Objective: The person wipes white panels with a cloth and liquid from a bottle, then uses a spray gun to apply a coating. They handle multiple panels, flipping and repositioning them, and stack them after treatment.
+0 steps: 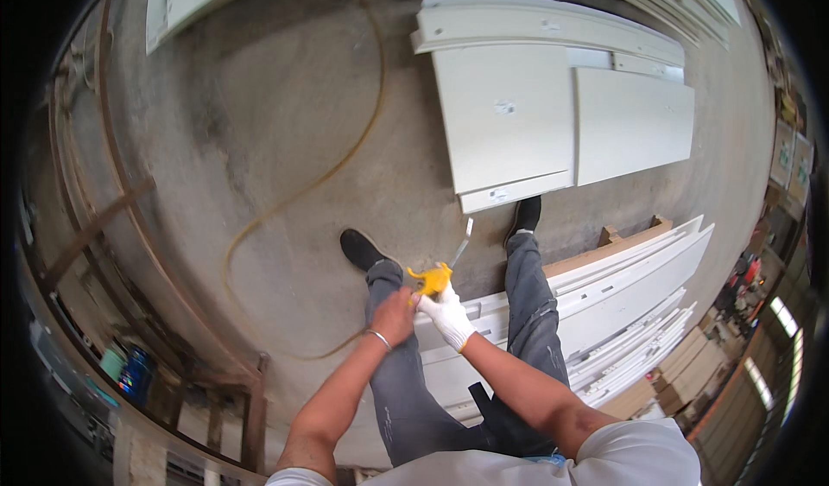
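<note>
My right hand, in a white knit glove, grips a yellow air blow gun in front of my legs. Its thin metal nozzle slants up and to the right, away from me. My left hand is bare, with a metal bangle on the wrist. Its fingers are closed against the lower end of the blow gun, and what lies inside them is hidden. A yellowish air hose loops over the floor on the left and passes out of sight behind my left forearm.
White panels lie stacked ahead, right of centre. More long white panels and strips lie by my right leg, beside a brown timber piece. A rusty metal frame stands at the left. Concrete floor shows around the hose.
</note>
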The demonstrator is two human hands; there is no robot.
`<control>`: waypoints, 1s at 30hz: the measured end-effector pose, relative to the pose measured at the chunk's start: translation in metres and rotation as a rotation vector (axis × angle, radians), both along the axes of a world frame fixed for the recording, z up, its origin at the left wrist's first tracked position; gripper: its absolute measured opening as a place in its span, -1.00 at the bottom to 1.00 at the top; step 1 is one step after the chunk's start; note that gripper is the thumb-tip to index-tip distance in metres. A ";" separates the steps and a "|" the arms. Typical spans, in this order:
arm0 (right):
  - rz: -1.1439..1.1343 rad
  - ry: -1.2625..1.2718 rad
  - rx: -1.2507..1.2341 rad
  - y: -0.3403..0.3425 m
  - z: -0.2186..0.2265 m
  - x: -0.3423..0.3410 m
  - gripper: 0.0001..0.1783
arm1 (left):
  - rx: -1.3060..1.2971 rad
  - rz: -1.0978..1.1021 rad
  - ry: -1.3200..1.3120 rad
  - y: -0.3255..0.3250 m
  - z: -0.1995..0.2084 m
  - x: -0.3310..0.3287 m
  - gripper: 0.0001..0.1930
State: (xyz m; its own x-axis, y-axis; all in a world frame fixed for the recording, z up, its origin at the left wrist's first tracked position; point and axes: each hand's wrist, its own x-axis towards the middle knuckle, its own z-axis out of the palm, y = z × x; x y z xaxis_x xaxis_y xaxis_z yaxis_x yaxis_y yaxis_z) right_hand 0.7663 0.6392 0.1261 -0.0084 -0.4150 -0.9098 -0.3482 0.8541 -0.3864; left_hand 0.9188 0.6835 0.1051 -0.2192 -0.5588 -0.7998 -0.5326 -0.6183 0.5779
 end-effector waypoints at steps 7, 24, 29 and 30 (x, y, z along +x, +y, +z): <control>-1.075 -0.235 0.079 -0.051 -0.007 -0.103 -0.56 | 0.023 -0.299 0.184 -0.103 0.051 -0.125 -0.54; -1.035 -0.270 0.045 -0.167 -0.004 -0.401 -0.65 | 0.076 0.217 -0.097 -0.350 -0.170 -0.431 -0.61; -0.968 -0.232 0.201 -0.137 0.009 -0.415 -0.74 | -0.127 0.385 -0.448 -0.410 -0.232 -0.488 -0.55; -0.976 -0.284 0.260 -0.134 0.010 -0.418 -0.73 | -0.054 0.405 -0.465 -0.416 -0.230 -0.492 -0.57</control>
